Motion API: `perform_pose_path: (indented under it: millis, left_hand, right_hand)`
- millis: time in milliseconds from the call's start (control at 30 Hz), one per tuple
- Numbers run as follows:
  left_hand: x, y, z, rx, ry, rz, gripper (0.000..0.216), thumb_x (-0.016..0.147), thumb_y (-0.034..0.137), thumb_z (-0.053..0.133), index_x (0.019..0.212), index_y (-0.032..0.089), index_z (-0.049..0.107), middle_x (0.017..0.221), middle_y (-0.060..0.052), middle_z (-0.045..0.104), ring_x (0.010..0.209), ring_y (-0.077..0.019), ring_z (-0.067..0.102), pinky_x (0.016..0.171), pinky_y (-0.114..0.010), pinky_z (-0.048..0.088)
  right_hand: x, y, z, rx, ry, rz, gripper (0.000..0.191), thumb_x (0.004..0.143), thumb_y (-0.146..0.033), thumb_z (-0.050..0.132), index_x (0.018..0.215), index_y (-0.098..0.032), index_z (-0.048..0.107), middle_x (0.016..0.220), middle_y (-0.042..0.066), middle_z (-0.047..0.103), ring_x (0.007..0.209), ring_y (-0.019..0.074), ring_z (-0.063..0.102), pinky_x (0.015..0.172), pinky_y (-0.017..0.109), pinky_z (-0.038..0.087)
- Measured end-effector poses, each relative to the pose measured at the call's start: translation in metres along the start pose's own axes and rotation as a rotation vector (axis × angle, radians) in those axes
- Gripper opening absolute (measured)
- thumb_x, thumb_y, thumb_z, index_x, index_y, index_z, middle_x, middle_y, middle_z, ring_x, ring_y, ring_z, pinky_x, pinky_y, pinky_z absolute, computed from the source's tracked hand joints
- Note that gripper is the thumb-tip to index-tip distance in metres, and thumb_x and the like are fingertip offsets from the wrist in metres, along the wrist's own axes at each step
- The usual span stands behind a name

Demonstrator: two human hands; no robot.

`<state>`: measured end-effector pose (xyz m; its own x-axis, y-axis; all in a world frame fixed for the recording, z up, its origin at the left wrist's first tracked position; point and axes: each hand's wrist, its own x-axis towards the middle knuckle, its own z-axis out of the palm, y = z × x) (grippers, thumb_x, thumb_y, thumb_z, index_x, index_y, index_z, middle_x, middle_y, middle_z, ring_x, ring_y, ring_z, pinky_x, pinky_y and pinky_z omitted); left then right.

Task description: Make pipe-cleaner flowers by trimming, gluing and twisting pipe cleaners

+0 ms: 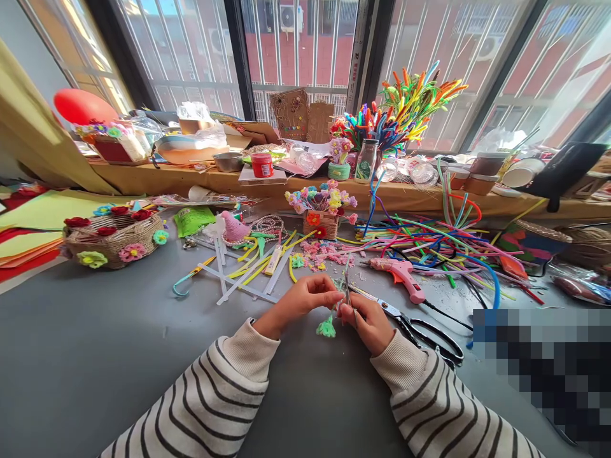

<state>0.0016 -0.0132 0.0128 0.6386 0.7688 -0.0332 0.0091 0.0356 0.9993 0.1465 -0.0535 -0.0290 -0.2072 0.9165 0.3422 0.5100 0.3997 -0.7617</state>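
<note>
My left hand (310, 300) is closed in a pinch in the middle of the desk. A small green fluffy chenille piece (326, 327) hangs just under its fingertips. My right hand (370, 321) is closed around small silver scissors (347, 289), their blades pointing up and away from me. The fingertips of both hands almost meet, so the exact grip on the green piece is partly hidden. Beside my right hand lie large black-handled scissors (424, 332). Beyond the hands, pink fluffy clippings (324, 254) are scattered on the grey desk (191, 394).
A pink glue gun (401, 275) lies right of centre, its cord trailing right. Behind it spreads a heap of coloured pipe cleaners (429, 238). Clear glue sticks (238, 283) lie left of the hands. A flower-trimmed basket (114, 238) stands at left, a small flower basket (321, 224) at the back.
</note>
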Motion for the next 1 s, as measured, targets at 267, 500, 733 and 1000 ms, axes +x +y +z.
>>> perform_pose_path:
  millis: [267,500,733,1000]
  left_hand:
    - [-0.0001,-0.0020,-0.0005,0.007,-0.011,-0.018,0.018,0.061,0.028,0.057,0.058,0.013,0.047,0.055,0.004,0.047,0.055,-0.0064,0.044,0.055,-0.020,0.033]
    - [0.0009,-0.0036,-0.0023,0.039,-0.003,-0.013,0.018,0.062,0.029,0.056,0.060,0.013,0.048,0.055,0.004,0.047,0.056,-0.0069,0.044,0.057,-0.021,0.033]
    - [0.0007,-0.0017,-0.0011,0.037,0.016,-0.011,0.020,0.060,0.030,0.057,0.059,0.013,0.048,0.054,0.004,0.046,0.055,-0.0068,0.044,0.055,-0.021,0.033]
    - [-0.0016,-0.0027,-0.0001,0.047,-0.040,-0.023,0.019,0.060,0.030,0.057,0.060,0.013,0.048,0.057,0.002,0.050,0.057,-0.0088,0.047,0.056,-0.021,0.034]
  right_hand:
    - [-0.0002,0.0031,0.0023,-0.067,0.069,-0.011,0.040,0.075,-0.043,0.036,0.046,-0.016,0.041,0.048,-0.001,0.043,0.047,0.0093,0.040,0.049,0.022,0.034]
    - [0.0006,0.0039,0.0017,-0.085,0.116,-0.006,0.040,0.076,-0.040,0.035,0.045,-0.017,0.039,0.046,-0.002,0.042,0.046,0.0091,0.039,0.048,0.022,0.033]
    - [0.0001,0.0030,0.0013,-0.001,0.056,0.022,0.046,0.075,-0.052,0.027,0.055,-0.015,0.046,0.053,0.001,0.046,0.053,0.0111,0.043,0.049,0.022,0.034]
    - [0.0014,0.0042,0.0020,-0.046,0.113,0.009,0.042,0.075,-0.048,0.032,0.047,-0.017,0.039,0.048,-0.001,0.043,0.047,0.0098,0.040,0.047,0.022,0.033]
